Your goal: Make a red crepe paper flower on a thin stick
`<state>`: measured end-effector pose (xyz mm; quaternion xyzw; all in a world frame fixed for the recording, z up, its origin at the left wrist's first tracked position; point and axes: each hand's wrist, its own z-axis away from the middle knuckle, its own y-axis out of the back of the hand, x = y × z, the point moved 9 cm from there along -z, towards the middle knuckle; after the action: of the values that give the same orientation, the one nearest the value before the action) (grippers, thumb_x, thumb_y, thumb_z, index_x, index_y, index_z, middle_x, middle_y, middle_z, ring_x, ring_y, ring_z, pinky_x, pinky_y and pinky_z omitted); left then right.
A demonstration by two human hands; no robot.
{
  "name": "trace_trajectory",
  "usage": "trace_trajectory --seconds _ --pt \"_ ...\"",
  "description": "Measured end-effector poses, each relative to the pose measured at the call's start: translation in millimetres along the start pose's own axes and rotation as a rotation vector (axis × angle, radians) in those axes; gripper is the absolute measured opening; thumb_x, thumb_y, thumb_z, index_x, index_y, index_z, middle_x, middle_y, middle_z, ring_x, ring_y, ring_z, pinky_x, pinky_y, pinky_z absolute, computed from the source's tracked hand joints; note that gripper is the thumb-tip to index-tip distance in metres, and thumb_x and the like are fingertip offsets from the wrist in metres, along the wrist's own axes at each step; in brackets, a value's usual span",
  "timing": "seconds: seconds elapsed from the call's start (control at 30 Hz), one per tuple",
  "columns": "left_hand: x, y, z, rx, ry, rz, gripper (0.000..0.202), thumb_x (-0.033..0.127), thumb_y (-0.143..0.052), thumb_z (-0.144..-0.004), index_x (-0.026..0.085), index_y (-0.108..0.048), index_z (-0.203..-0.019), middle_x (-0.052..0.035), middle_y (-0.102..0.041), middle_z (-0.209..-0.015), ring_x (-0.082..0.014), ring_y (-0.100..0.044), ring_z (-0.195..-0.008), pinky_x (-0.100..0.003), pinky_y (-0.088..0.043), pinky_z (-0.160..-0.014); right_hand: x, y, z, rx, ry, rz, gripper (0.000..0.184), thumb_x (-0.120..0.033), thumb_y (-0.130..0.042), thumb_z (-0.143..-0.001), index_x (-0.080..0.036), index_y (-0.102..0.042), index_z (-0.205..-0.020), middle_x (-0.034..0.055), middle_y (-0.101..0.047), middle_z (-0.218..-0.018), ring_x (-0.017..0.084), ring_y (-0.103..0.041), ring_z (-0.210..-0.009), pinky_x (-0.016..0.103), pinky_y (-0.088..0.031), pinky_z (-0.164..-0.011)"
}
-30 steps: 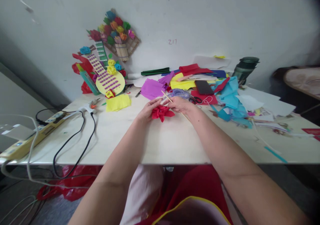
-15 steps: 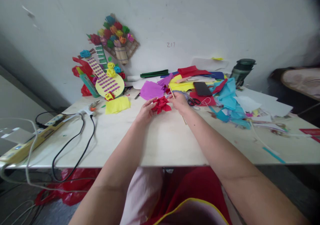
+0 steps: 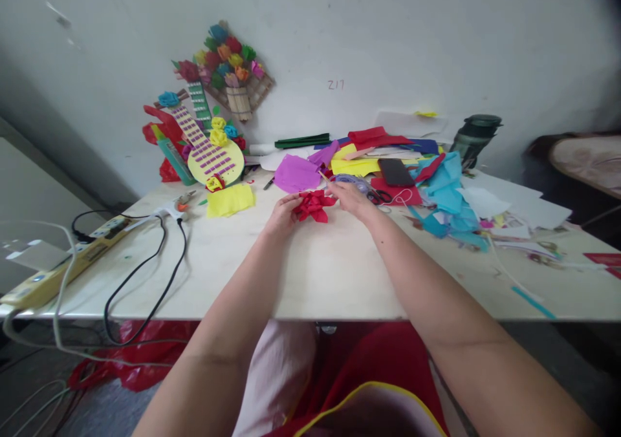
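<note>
My left hand [image 3: 283, 216] is closed on the left edge of a red crepe-paper flower [image 3: 314, 207], whose pointed petals spread outward just above the table. At the flower's right side, my right hand [image 3: 351, 198] grips a thin wooden stick [image 3: 323, 176]. The stick's tip pokes up beyond the fingers, and its lower part is hidden by the hand. Those fingers are close to a right petal; whether they touch it I cannot tell. Behind the hands lie purple paper [image 3: 297, 173] and scissors [image 3: 380, 196].
A paper-flower guitar model [image 3: 216, 163] leans on the wall beside a glue bottle [image 3: 175, 159]. Yellow paper [image 3: 231, 201] lies left. To the right are a phone [image 3: 396, 172], blue crepe paper [image 3: 444, 188] and a dark bottle [image 3: 475, 141]. A power strip [image 3: 63, 266] with cables runs along the left edge.
The stick in my right hand has tilted further left, and its lower end no longer shows below the hand. The red flower's petals look more spread. My left hand keeps its hold.
</note>
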<state>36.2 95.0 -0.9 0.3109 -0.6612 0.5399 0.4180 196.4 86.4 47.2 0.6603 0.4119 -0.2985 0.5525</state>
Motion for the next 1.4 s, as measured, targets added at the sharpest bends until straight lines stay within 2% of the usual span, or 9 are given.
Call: trace_trajectory --seconds 0.1,0.2,0.3,0.4,0.5,0.6,0.77,1.2,1.4 --pt "-2 0.5 0 -0.006 0.018 -0.014 0.013 0.01 -0.061 -0.071 0.01 -0.066 -0.083 -0.0072 -0.068 -0.074 -0.0153 -0.063 -0.064 -0.027 -0.051 -0.062 -7 7 -1 0.008 0.087 0.141 0.039 -0.04 -0.035 -0.087 -0.015 -0.064 -0.082 0.0009 -0.055 -0.064 0.012 -0.048 -0.064 0.024 -0.035 -0.063" --pt "-5 0.1 1 -0.021 0.036 -0.051 0.012 0.014 -0.065 -0.071 0.011 -0.066 -0.082 -0.007 -0.067 -0.073 -0.0153 -0.062 -0.063 -0.027 -0.05 -0.063 -11 9 -1 0.0 0.163 0.239 0.035 -0.038 -0.04 -0.085 -0.015 -0.064 -0.073 -0.0009 -0.053 -0.06 0.011 -0.046 -0.061 0.023 -0.034 -0.061" --pt "-7 -1.6 2 -0.053 0.057 -0.079 0.016 0.017 -0.069 -0.07 0.01 -0.066 -0.083 -0.0071 -0.067 -0.072 -0.015 -0.062 -0.061 -0.026 -0.048 -0.061 -12 7 0 -0.037 0.21 0.239 0.036 -0.04 -0.044 -0.083 -0.015 -0.063 -0.067 -0.002 -0.051 -0.056 0.011 -0.044 -0.057 0.023 -0.033 -0.059" --pt "-8 -2.9 3 -0.073 0.068 -0.084 0.016 0.019 -0.071 -0.069 0.01 -0.066 -0.082 -0.0064 -0.067 -0.07 -0.0133 -0.06 -0.058 -0.023 -0.046 -0.056 -13 2 3 -0.098 0.217 0.173 0.032 -0.038 -0.047 -0.082 -0.015 -0.069 -0.083 -0.0032 -0.05 -0.056 0.01 -0.044 -0.056 0.023 -0.034 -0.059" --pt "-9 -4.0 3 -0.083 0.079 -0.092 0.017 0.021 -0.072 -0.069 0.01 -0.065 -0.08 -0.0055 -0.066 -0.067 -0.0122 -0.059 -0.056 -0.022 -0.045 -0.053 -12 -3 6 -0.164 0.176 0.08 0.036 -0.033 -0.05 -0.08 -0.014 -0.067 -0.105 -0.004 -0.05 -0.055 0.01 -0.044 -0.054 0.023 -0.035 -0.057" --pt "-10 -4.4 2 -0.084 0.09 -0.094 0.019 0.023 -0.073 -0.069 0.009 -0.065 -0.079 -0.0056 -0.065 -0.067 -0.012 -0.06 -0.057 -0.021 -0.046 -0.054 -14 -5 10 -0.219 0.149 0.046 0.04 -0.03 -0.05 -0.08 -0.012 -0.065 -0.113 -0.0047 -0.047 -0.052 0.009 -0.043 -0.051 0.022 -0.033 -0.055" --pt "-10 -6.5 4 -0.094 0.086 -0.095 0.019 0.026 -0.073 -0.069 0.011 -0.064 -0.075 -0.0047 -0.064 -0.065 -0.0111 -0.058 -0.055 -0.021 -0.045 -0.054 -12 -4 12 -0.291 0.159 0.066 0.047 -0.032 -0.052 -0.081 -0.016 -0.058 -0.125 -0.0072 -0.042 -0.047 0.007 -0.036 -0.047 0.021 -0.029 -0.052" --pt "-10 -12.2 8 -0.121 0.103 -0.155 0.028 0.033 -0.074 -0.066 0.01 -0.063 -0.077 -0.0051 -0.064 -0.066 -0.0116 -0.057 -0.055 -0.022 -0.042 -0.054 -14 -3 13 -0.331 0.21 0.279 0.043 -0.027 -0.051 -0.084 -0.017 -0.059 -0.125 -0.0036 -0.051 -0.05 0.008 -0.043 -0.051 0.022 -0.037 -0.057" --pt "-11 -11.2 7 -0.082 0.137 -0.123 0.021 0.027 -0.068 -0.067 0.009 -0.063 -0.077 -0.0059 -0.065 -0.066 -0.0137 -0.057 -0.056 -0.024 -0.042 -0.054 -11 -3 8 -0.305 0.27 0.359 0.042 -0.025 -0.048 -0.085 -0.021 -0.059 -0.126 -0.0013 -0.059 -0.057 0.01 -0.05 -0.057 0.023 -0.04 -0.062"
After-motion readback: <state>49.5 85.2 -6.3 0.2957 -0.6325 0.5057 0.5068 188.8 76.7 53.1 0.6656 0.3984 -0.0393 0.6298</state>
